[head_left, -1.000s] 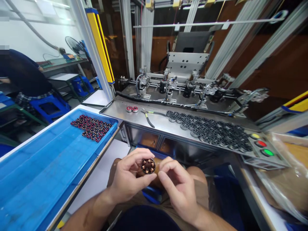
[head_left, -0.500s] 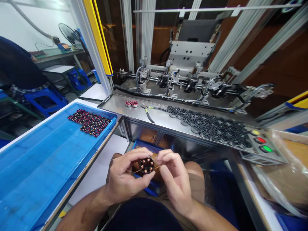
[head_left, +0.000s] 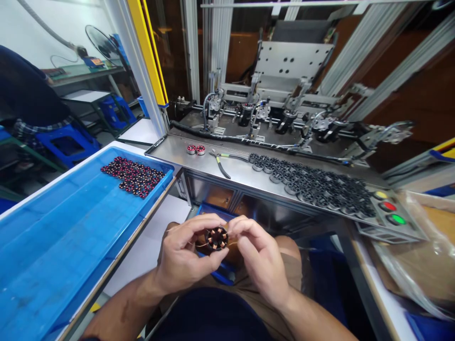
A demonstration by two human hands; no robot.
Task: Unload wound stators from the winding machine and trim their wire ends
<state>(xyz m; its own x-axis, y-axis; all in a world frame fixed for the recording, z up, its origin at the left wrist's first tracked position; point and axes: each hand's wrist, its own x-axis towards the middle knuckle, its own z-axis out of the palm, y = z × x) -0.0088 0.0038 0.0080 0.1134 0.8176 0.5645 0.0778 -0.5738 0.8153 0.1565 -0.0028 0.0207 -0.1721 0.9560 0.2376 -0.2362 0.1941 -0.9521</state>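
My left hand [head_left: 188, 253] grips a small round motor stator [head_left: 216, 238] between thumb and fingers, its face tilted up toward me. The stator is a dark ring with copper coils inside, and thin copper wires stick out on both sides. At its right edge, my right hand [head_left: 259, 258] has thumb and index finger pinched on a copper wire [head_left: 232, 243]; the exact pinch point is partly hidden by the fingers. Both hands are above my lap, in front of the metal bench.
Wire cutters [head_left: 222, 166] lie on the metal ledge [head_left: 177, 150], beside two red stators [head_left: 195, 149] and many black rings [head_left: 313, 182]. To the left, a blue tray [head_left: 71, 246] holds wound stators [head_left: 133, 175]. Coloured buttons [head_left: 389, 206] sit at right; a machine [head_left: 284, 109] stands behind. Someone [head_left: 28, 90] works far left.
My right fingers have moved closer to the stator's right edge. The stator stays in my left hand, turned slightly. The camera view has shifted a little.
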